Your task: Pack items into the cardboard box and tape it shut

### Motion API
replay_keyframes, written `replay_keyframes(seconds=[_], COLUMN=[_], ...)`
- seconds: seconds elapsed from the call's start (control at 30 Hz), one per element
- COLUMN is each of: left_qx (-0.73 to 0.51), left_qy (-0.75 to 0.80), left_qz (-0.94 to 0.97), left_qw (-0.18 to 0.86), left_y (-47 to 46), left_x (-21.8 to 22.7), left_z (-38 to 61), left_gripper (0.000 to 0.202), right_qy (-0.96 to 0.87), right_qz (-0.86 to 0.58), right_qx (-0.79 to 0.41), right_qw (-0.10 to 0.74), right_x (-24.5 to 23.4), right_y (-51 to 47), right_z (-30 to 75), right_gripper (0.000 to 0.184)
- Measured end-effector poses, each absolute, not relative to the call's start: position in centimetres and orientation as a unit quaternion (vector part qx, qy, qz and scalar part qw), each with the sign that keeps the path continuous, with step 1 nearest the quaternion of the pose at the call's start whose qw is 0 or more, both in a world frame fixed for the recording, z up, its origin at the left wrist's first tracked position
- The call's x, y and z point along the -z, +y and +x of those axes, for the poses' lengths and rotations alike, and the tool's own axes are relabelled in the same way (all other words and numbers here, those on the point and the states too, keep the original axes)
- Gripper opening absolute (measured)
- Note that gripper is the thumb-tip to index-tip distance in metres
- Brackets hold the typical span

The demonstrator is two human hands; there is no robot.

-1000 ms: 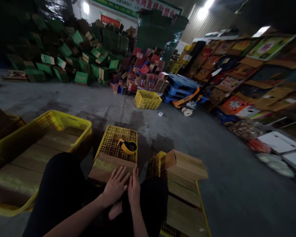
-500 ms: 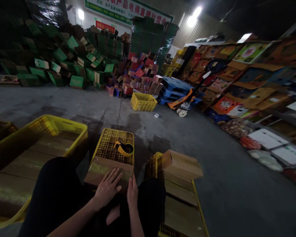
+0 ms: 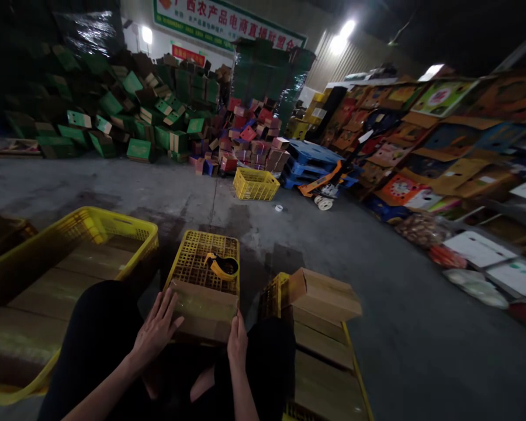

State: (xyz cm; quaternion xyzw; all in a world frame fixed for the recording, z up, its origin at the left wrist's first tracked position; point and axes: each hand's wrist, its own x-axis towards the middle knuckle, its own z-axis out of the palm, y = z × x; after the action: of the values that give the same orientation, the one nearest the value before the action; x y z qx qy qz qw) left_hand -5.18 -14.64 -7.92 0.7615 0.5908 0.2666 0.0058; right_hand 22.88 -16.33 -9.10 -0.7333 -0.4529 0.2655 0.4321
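A brown cardboard box (image 3: 206,311) with shiny tape along its top lies in front of me, on the near end of an upturned yellow crate (image 3: 193,248). My left hand (image 3: 158,321) rests flat on the box's left end, fingers stretched and slightly apart. At the right end, my right hand (image 3: 237,339) grips the side, its fingers partly hidden by the edge. Just beyond the box, a yellow and black tape dispenser (image 3: 221,266) sits on the crate, touched by neither hand.
On my left a yellow crate (image 3: 131,225) holds several cardboard boxes. To the right another crate (image 3: 274,292) carries boxes, with one box (image 3: 322,295) tilted on top. Farther off are a yellow basket (image 3: 256,186), an orange pallet jack (image 3: 326,186), blue pallets (image 3: 309,155) and heaped green boxes (image 3: 140,149).
My left hand has slid left across the box top from its middle to its left end. My right hand stays at the right end. The view has tilted slightly up.
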Motion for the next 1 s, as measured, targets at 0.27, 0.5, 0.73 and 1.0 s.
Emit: replay_keyframes(seconds=[0.27,0.5,0.73,1.0], left_qx=[-0.289,-0.281,-0.278,-0.305], left_qy=[0.623,0.634,0.636,0.622], left_qz=[0.723,0.716,0.716,0.713], left_qw=[0.071,0.080,0.075,0.111], left_y=[-14.5,-14.1,-14.4,-14.3], left_x=[8.4,8.9,9.2,9.5], left_z=[-5.1,-4.9,-4.8,-5.2], left_gripper=[0.079,0.078,0.083,0.082], right_qy=[-0.435,-0.451,-0.452,-0.610], right_qz=[-0.754,-0.747,-0.755,-0.713], right_qx=[-0.265,-0.268,-0.229,-0.076], right_qw=[0.415,0.408,0.416,0.338], right_x=[7.6,7.3,7.8,6.3], right_y=[-16.4,-16.3,-15.7,-18.3], right_z=[22.6,21.6,22.7,19.7], right_gripper=[0.090,0.091,0.096,0.077])
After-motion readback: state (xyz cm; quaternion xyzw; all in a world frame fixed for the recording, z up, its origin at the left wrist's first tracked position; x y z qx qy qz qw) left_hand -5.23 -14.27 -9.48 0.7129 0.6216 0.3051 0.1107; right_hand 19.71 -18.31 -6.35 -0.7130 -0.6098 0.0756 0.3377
